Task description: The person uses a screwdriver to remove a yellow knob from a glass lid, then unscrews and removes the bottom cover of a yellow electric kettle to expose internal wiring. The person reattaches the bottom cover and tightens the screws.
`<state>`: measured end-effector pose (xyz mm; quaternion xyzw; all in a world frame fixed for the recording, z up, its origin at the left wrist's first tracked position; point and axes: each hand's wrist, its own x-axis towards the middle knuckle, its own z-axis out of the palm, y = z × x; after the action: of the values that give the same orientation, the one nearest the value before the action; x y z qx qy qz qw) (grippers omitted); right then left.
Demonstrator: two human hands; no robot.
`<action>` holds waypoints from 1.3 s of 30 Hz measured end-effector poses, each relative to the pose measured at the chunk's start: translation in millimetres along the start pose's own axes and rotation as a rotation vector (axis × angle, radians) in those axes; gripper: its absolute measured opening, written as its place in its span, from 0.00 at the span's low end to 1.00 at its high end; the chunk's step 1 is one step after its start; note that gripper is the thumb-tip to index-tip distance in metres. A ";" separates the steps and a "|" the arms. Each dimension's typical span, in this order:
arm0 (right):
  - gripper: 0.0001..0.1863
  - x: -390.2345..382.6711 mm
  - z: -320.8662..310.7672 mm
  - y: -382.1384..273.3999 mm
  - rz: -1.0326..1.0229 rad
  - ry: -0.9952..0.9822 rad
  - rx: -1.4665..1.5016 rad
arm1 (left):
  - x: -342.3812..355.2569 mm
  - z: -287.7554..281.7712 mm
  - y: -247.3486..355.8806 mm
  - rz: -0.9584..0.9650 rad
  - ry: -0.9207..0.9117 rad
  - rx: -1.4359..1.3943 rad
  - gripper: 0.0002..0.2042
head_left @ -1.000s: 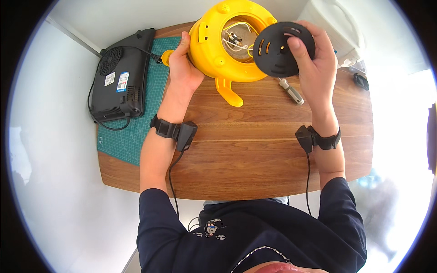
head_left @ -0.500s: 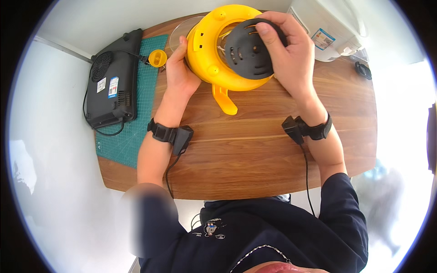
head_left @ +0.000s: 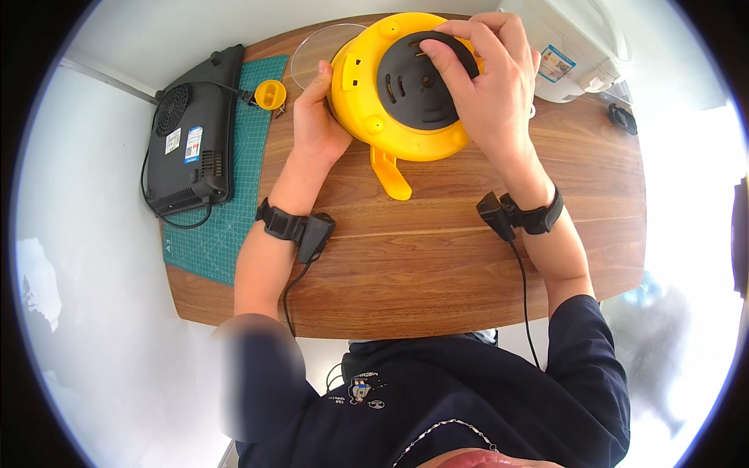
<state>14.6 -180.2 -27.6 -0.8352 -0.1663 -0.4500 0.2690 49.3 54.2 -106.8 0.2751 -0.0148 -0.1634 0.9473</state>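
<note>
A yellow round appliance [head_left: 355, 97], its kind unclear, is held with its underside showing and its yellow handle [head_left: 394, 179] pointing toward me. The black slotted bottom cover [head_left: 425, 90] lies within the yellow ring. My left hand [head_left: 321, 117] grips the appliance's left side, thumb up along it, the other fingers mostly hidden behind. On the cover's upper right part sits my right hand [head_left: 495, 82], bent fingers and thumb on the black disc. That hand hides the disc's right edge.
On the green cutting mat [head_left: 207, 253] at left lies a black appliance [head_left: 191, 148] with a cord. A small yellow cup [head_left: 270, 95] sits beside it. A clear round piece [head_left: 312, 43] rests behind my left hand. A white appliance [head_left: 558, 47] stands back right, near a black item [head_left: 622, 118].
The black cover was tilted over the opening, with the inside partly showing; now it lies flat in the ring. My right hand moved with it. The appliance shifted slightly right.
</note>
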 end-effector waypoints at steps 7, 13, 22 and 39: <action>0.24 1.5 -11.5 -11.4 0.033 -0.119 -0.158 | -6.5 15.3 -3.5 0.004 0.071 0.145 0.21; 0.26 6.0 -15.5 -14.5 0.170 -0.187 0.136 | -5.5 12.2 -3.9 0.038 0.108 0.151 0.21; 0.39 13.2 -17.8 14.9 0.510 -0.568 1.059 | -2.9 -11.8 6.4 0.001 -0.244 -0.025 0.19; 0.34 -10.2 -5.8 6.8 0.746 -0.471 1.039 | -6.3 3.9 -10.9 0.084 0.094 0.160 0.17</action>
<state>8.8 -189.5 -35.6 -0.6748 -0.1160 0.0050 0.7288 39.6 45.5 -108.9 0.3564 0.0050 -0.1087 0.9280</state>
